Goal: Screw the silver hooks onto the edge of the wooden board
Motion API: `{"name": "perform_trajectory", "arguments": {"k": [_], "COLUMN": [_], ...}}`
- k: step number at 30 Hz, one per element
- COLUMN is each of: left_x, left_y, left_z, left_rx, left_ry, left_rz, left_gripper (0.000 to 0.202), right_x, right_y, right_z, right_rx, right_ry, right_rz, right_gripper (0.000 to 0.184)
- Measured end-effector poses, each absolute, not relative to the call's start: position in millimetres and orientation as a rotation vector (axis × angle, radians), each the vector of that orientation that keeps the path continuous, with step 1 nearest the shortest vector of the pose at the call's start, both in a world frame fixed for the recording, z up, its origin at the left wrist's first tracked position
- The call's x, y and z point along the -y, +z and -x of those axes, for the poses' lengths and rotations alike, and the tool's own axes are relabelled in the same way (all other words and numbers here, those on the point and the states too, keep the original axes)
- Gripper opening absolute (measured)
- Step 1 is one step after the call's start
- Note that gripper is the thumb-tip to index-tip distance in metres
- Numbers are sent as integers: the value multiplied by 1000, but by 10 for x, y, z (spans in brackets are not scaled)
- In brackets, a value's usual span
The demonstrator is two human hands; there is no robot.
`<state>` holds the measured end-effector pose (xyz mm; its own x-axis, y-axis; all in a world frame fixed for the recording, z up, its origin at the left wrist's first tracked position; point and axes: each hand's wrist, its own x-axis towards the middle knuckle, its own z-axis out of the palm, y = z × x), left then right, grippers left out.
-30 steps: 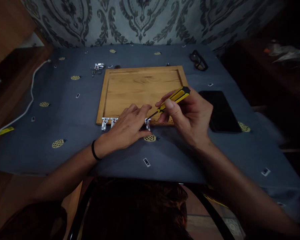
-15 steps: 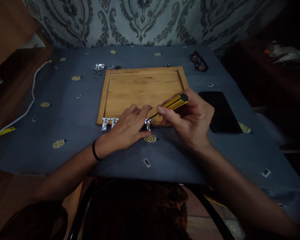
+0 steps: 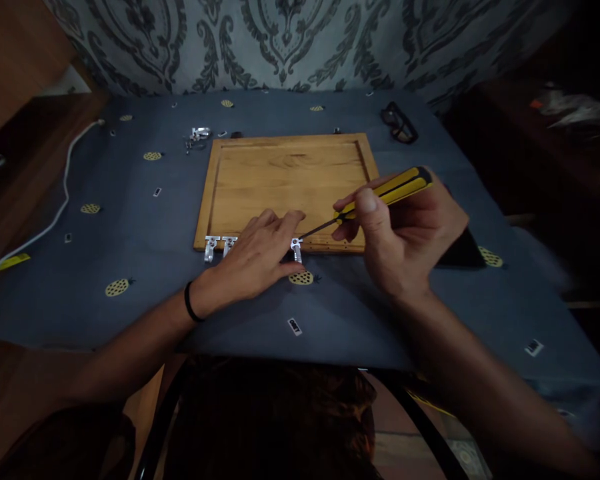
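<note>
A framed wooden panel (image 3: 280,180) lies on the cloth, with metal hinges along its near edge. My right hand (image 3: 410,233) grips a screwdriver (image 3: 395,190) with a yellow and black handle, its shaft slanting down to the left. The tip is at or just beside the rightmost visible hinge (image 3: 296,247); contact is hard to make out. My left hand (image 3: 253,253) rests over the panel's near edge, fingers and thumb apart around that hinge. Two more hinges, a left one (image 3: 211,248) and a partly covered one (image 3: 229,244), show beside it. What lies under my palm is hidden.
Loose metal hardware (image 3: 199,135) lies behind the panel's left corner. Dark glasses (image 3: 399,123) are at the back right. A dark flat device (image 3: 463,253) sits partly behind my right hand. A white cable (image 3: 67,180) runs along the left side.
My right hand has moved right with the screwdriver, which now lies at a flatter slant and shows more of its shaft. My left hand and the panel have stayed in place.
</note>
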<state>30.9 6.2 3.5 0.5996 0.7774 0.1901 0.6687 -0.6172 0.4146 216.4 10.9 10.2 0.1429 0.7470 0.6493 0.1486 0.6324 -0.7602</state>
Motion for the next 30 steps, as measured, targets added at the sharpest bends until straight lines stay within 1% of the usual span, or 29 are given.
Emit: {"name": "perform_trajectory", "arguments": {"k": [6, 17, 30], "left_x": [-62, -67, -63], "left_y": [25, 17, 22], "left_z": [-313, -317, -314], "left_rx": [-1194, -1206, -1182], "left_ry": [514, 507, 511], "left_rz": [-2528, -2542, -2552], "left_gripper": [67, 66, 67], "right_x": [-112, -127, -116], "right_y": [44, 15, 136], "right_z": [-2189, -2177, -2220], "right_rx": [1463, 1472, 1558], "right_ry": [544, 581, 731], "right_rz": [930, 933, 902], "right_gripper": [23, 25, 25]}}
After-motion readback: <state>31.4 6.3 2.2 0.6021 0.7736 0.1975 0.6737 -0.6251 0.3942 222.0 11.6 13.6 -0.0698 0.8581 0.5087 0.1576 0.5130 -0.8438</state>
